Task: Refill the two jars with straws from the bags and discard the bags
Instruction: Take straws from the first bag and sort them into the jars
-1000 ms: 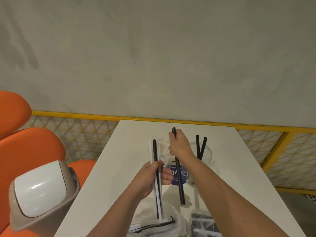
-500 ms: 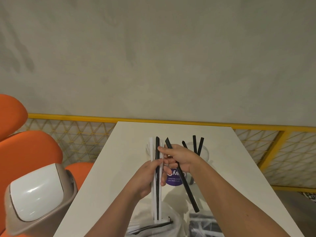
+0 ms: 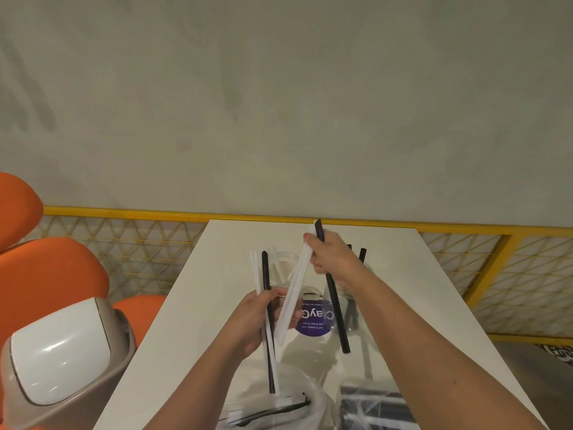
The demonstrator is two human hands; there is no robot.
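Two clear jars stand on the white table (image 3: 192, 308): the left jar (image 3: 280, 271) by my hands, the right jar (image 3: 353, 293) with black straws (image 3: 362, 255) sticking out, mostly behind my right hand. My left hand (image 3: 251, 321) grips a small bunch of upright straws (image 3: 266, 274), black and white. My right hand (image 3: 331, 259) holds a white straw (image 3: 294, 290) and a black straw (image 3: 336, 315), both slanting down over the jars. A clear bag with straws (image 3: 273, 411) lies at the near edge, and a second bag (image 3: 375, 408) lies to its right.
A round purple sticker (image 3: 314, 321) lies on the table under the jars. A beige bin with a white swing lid (image 3: 59, 361) stands left of the table. Orange chairs (image 3: 49, 274) sit behind it. A yellow mesh railing (image 3: 496, 268) runs behind the table.
My right hand has pulled a white straw from the left hand's bunch and risen toward the far side, with its black straw. The left hand stays in place, with fewer straws.
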